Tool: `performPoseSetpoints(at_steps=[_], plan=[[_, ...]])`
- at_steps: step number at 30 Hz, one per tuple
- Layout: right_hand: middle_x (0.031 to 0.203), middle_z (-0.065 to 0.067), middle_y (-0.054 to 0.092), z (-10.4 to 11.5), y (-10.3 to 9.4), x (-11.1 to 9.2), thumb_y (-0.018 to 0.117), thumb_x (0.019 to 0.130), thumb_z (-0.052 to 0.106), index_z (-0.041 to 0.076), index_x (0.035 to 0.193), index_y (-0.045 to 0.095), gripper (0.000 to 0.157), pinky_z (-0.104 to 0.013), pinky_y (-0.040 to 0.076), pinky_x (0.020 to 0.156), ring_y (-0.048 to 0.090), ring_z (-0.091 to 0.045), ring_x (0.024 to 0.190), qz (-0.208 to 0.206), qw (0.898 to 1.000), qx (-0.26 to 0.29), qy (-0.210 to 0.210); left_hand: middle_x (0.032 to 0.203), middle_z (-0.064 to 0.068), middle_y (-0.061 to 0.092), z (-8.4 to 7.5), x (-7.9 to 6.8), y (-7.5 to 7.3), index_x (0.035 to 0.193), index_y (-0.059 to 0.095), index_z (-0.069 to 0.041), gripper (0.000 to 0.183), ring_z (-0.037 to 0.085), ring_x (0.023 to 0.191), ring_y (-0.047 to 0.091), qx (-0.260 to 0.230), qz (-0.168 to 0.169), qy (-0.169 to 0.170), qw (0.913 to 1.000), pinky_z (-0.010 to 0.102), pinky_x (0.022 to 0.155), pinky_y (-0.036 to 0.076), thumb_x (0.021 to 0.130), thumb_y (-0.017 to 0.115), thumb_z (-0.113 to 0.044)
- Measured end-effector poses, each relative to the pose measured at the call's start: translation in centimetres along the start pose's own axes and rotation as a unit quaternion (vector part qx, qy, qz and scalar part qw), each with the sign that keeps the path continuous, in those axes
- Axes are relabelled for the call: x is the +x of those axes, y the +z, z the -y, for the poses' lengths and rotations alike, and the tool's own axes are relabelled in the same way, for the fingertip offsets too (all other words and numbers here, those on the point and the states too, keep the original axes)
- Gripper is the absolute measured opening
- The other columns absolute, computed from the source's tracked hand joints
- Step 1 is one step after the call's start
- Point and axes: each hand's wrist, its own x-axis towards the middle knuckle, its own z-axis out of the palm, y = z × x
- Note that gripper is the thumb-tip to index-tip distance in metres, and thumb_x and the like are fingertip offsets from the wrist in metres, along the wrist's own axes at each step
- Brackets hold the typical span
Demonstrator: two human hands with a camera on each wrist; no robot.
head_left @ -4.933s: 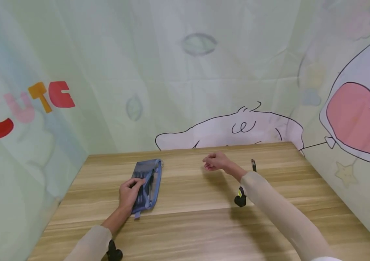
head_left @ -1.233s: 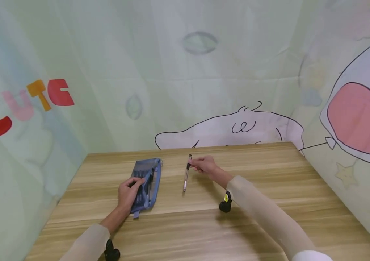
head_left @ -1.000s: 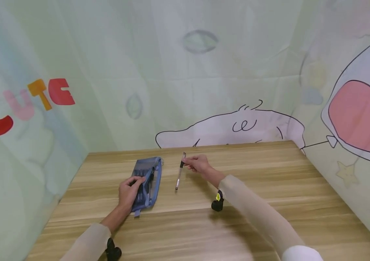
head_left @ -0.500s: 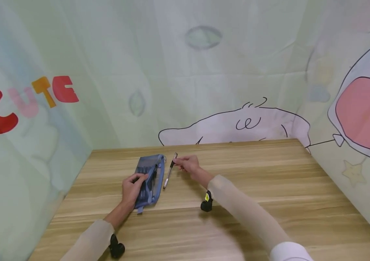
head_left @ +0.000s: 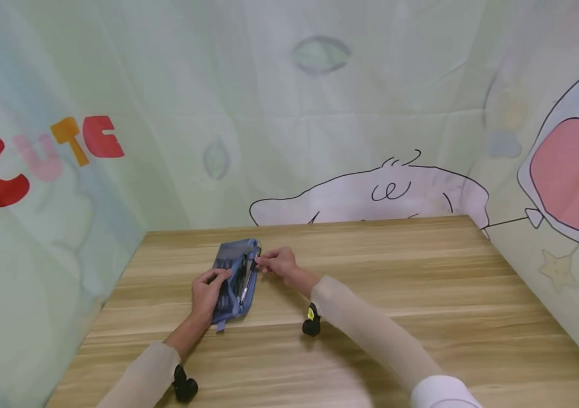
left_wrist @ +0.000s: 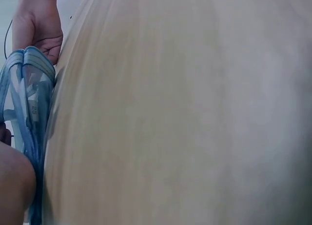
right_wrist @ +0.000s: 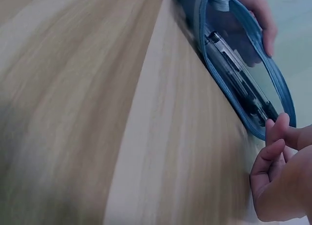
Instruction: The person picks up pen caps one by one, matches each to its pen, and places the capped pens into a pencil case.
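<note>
A blue see-through zip pencil case (head_left: 235, 248) lies on the table with its mouth spread apart. My left hand (head_left: 205, 294) pinches one edge of that mouth between thumb and fingers. On the other side, my right hand (head_left: 278, 263) pinches the upper end of a clear pen with black ends (head_left: 248, 283), which lies along the opening. In the right wrist view, pens (right_wrist: 239, 76) lie side by side inside the case's mouth, close to the right fingertips (right_wrist: 276, 130). The left wrist view catches the blue zipped edge (left_wrist: 39, 61) and part of each hand.
The wood-grain table (head_left: 396, 294) extends to the right and toward the front. A printed cloth (head_left: 279, 130) hangs behind it and along both sides. Black wrist cameras (head_left: 311, 322) sit under both forearms.
Earlier, my right hand picked up the pen from the right of the table. It has carried it left into the pencil case's mouth. My left hand has kept its grip on the edge.
</note>
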Motion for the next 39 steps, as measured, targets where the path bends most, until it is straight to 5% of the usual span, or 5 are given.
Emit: performPoseSetpoints(at_steps=[12,21,31,39], plan=[[0.073,-0.016,0.076,0.1,1.5,-0.5,0.074,0.092,0.005,-0.009,0.092,0.076,0.015,-0.014,0.041,0.04,0.054,-0.004,0.043,0.009,0.995,-0.093,-0.029,0.069,-0.022,0.066,-0.4,-0.2,0.2,0.095,0.077,0.006,0.019,0.001,0.078,0.058,-0.017,0.007,-0.005,0.9998,0.014,0.074,0.044,0.09,0.077,-0.012],[0.083,-0.022,0.077,0.0,1.3,-1.7,0.076,0.09,0.003,-0.009,0.098,0.076,0.014,-0.015,0.044,0.041,0.056,-0.006,0.044,0.042,0.994,-0.098,-0.023,0.07,-0.023,0.066,-0.4,-0.3,0.0,0.094,0.076,0.005,0.019,0.001,0.079,0.057,-0.012,0.006,-0.005,0.9999,0.014,0.074,0.043,0.09,0.076,-0.013],[0.061,-0.003,0.068,-0.1,1.9,-4.1,0.083,0.081,-0.001,-0.006,0.098,0.075,0.02,-0.013,0.041,0.04,0.053,-0.004,0.041,0.053,0.993,-0.107,-0.006,0.074,-0.023,0.066,-0.7,-0.1,-0.3,0.096,0.079,-0.002,0.019,0.0,0.082,0.058,0.022,0.011,-0.023,0.9994,0.013,0.078,0.042,0.09,0.077,-0.02],[0.079,-0.02,0.077,-0.1,2.6,-4.6,0.083,0.081,-0.002,-0.009,0.106,0.073,0.027,-0.013,0.042,0.039,0.052,-0.005,0.041,0.044,0.993,-0.105,-0.013,0.074,-0.02,0.066,-0.7,0.0,-0.1,0.087,0.08,-0.009,0.012,0.003,0.082,0.057,0.026,0.009,-0.044,0.9987,0.015,0.077,0.042,0.089,0.077,-0.02]])
